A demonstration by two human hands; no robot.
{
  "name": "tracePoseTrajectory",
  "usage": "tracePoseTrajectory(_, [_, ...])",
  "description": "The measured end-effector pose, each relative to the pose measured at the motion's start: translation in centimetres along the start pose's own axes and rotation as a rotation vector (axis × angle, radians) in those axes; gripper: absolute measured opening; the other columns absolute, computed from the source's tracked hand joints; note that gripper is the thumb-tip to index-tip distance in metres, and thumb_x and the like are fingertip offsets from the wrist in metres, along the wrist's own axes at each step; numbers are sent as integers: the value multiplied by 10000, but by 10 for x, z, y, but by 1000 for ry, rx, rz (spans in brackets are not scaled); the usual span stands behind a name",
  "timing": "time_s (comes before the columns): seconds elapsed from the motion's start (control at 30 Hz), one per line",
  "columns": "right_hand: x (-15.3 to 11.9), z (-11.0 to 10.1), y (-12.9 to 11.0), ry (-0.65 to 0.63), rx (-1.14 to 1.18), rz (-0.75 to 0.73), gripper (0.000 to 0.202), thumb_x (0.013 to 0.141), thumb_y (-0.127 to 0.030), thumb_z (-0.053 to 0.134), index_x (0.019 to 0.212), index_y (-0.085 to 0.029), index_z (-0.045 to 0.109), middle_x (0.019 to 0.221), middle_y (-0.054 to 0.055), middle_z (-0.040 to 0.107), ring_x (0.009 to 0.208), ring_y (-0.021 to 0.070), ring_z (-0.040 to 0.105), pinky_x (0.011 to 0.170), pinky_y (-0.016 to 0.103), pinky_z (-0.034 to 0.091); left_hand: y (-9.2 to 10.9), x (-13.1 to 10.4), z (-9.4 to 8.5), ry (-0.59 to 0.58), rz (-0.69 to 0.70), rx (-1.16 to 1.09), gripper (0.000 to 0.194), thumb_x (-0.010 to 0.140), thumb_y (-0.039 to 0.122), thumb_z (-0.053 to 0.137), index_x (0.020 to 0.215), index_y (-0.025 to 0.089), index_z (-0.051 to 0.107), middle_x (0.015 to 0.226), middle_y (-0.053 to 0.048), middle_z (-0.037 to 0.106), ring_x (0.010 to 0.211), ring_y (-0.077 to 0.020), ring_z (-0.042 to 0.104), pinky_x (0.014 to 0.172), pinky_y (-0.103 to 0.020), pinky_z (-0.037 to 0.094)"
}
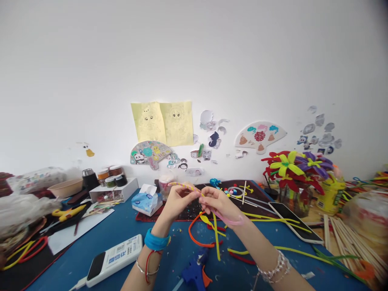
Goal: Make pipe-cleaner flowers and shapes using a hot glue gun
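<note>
My left hand (180,201) and my right hand (216,204) meet above the table, fingertips close together. Both pinch a pipe cleaner twist (185,185) of pink and yellow. Its striped part runs up and left over my left fingers, while a loose pink end (232,221) trails below my right hand toward the wrist. The exact pinching point is partly hidden by the fingers. Beneath the hands are an orange pipe cleaner (192,235) bent in a curve and a yellow pipe cleaner (217,242). A blue glue gun (195,270) lies nearer to me, between my forearms.
At left are a white power bank (117,258), a tissue pack (147,202) and yellow-handled pliers or a similar tool (68,213). To the right lie a phone (295,222), wooden sticks (348,242) and pipe cleaner flowers (286,165) in a jar. A wall stands behind.
</note>
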State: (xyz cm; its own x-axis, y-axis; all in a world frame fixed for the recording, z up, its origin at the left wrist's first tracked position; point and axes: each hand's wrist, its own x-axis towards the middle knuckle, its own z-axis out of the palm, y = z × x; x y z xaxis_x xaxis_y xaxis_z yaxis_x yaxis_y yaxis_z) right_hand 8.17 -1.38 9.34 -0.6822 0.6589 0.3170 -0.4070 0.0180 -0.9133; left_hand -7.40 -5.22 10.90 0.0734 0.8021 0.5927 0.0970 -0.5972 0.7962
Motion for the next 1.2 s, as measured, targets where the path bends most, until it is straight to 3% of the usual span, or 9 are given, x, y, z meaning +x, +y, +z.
tracePoseTrajectory(0.17, [-1,-5,-3,-54,3,44,234,628,-278,739,723,-134,580,625,-28,548,525,57,454,520,197,356,0,0,-4,-72,86,26,117,729,269,671,706,154,670,792,-58,626,793,-168,556,679,-265,449])
tracePoseTrajectory(0.27, [-2,-10,-7,-63,-148,58,227,646,-296,724,746,-143,590,628,-29,538,550,70,444,533,209,332,3,-1,-8,-171,87,34,111,741,264,661,747,156,685,822,-66,617,826,-176,560,708,-279,454])
tracePoseTrajectory(0.43, [-5,-12,-11,57,-594,-93,142,698,-278,647,720,-163,567,642,-30,516,570,91,430,539,222,327,10,-2,-11,-232,61,259,160,775,287,621,808,153,702,873,-77,601,794,-168,573,701,-277,463])
tracePoseTrajectory(0.57, [-10,-6,-11,205,-970,-294,42,677,-172,578,662,-188,541,605,-40,474,564,103,407,517,222,309,10,-3,-8,-211,86,436,172,787,292,604,829,166,713,850,-73,622,778,-172,590,708,-281,469])
tracePoseTrajectory(0.63, [-11,-3,-10,232,-1034,-324,48,682,-166,561,656,-194,532,594,-44,480,542,99,399,502,220,296,7,-2,-6,-184,115,452,169,786,296,605,817,171,713,835,-72,638,774,-175,595,699,-280,472])
tracePoseTrajectory(0.8, [-11,-5,-12,167,-896,-215,112,762,-288,557,735,-182,584,587,-38,508,509,91,408,474,213,298,4,-2,-8,-116,159,430,166,775,307,617,789,171,711,806,-75,658,765,-182,598,657,-271,472])
tracePoseTrajectory(0.97, [-7,-7,-10,169,-749,-219,166,764,-333,591,761,-169,620,705,3,603,627,120,516,579,232,389,4,-2,-9,-99,60,328,176,769,310,622,781,150,696,836,-74,655,805,-183,596,700,-272,466])
tracePoseTrajectory(1.2, [-6,8,5,337,-495,-308,170,725,-318,632,674,-169,569,472,-67,376,415,57,255,406,214,185,4,-1,-8,-74,-81,62,170,727,308,668,736,140,653,769,-38,630,587,-103,528,545,-224,428])
